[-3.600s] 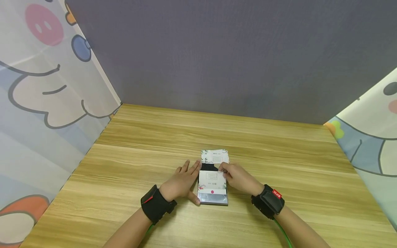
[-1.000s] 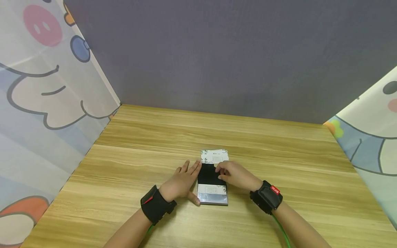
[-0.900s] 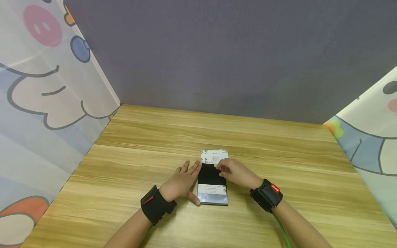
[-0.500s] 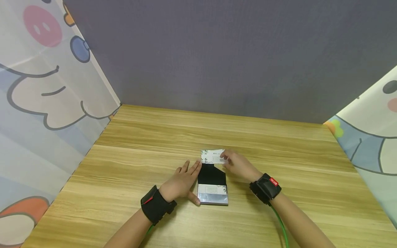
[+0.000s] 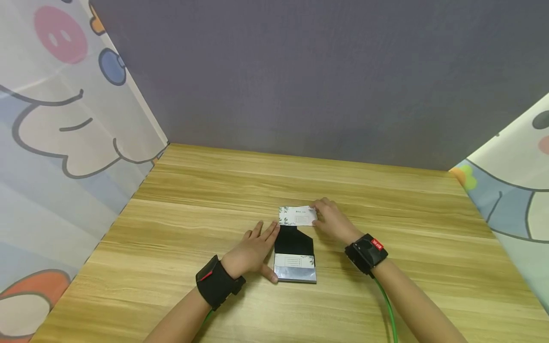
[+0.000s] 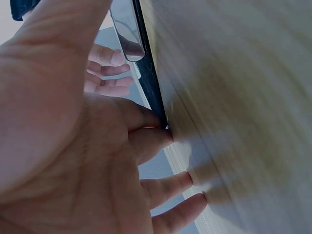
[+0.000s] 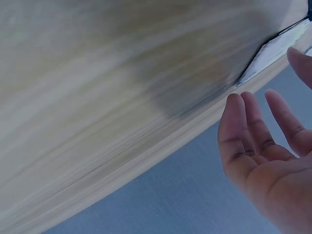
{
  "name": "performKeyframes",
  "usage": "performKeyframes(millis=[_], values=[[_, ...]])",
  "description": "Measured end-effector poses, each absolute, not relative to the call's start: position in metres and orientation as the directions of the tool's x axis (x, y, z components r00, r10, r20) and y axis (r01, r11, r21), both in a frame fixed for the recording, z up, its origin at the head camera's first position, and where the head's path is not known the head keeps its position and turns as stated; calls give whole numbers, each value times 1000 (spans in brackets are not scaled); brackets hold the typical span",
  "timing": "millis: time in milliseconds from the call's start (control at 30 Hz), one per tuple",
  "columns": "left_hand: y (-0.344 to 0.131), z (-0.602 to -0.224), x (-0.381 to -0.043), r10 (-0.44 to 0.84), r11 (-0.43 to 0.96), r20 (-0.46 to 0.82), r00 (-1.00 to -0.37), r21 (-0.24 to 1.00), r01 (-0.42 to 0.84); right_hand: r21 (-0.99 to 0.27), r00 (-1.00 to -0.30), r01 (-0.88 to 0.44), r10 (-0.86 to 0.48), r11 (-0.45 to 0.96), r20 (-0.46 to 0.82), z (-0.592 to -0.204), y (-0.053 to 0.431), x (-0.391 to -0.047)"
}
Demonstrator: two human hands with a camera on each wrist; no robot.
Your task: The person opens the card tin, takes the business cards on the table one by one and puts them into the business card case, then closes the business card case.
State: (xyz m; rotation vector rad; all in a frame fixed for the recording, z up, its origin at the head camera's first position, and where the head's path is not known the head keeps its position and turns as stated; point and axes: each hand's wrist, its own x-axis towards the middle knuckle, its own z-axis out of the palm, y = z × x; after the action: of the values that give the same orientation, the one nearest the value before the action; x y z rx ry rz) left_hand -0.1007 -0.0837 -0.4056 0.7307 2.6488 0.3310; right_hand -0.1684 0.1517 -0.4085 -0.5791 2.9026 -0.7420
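Observation:
A slim card case (image 5: 294,245) lies unfolded on the table, with a black inner flap and a shiny metal strip at its near end. A white printed card (image 5: 293,260) shows above that strip. Beyond the flap lie white cards with leaf prints (image 5: 296,216), slightly fanned. My left hand (image 5: 253,252) rests flat with spread fingers along the case's left side, thumb by the near corner. My right hand (image 5: 332,221) is at the right end of the far cards, its fingers gently bent around that end. In the right wrist view its fingertips (image 7: 234,100) are right by the cards' edge.
The wooden table (image 5: 206,190) reaches back to a grey panel (image 5: 291,85). Cartoon-print curtains (image 5: 34,200) hang at the left and right sides. Black bands (image 5: 366,253) with green cables are on both wrists.
A white card that covered the case's middle earlier no longer lies there, and the black flap shows. My right hand has moved from the flap to the far cards. The left hand stays put.

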Motion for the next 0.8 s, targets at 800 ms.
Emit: performKeyframes(millis=[800], values=[[-84,-406,-101,528,840,-291,-798,319,439,-421,-920,-348,-391,838,-18,-415,150,-176]])
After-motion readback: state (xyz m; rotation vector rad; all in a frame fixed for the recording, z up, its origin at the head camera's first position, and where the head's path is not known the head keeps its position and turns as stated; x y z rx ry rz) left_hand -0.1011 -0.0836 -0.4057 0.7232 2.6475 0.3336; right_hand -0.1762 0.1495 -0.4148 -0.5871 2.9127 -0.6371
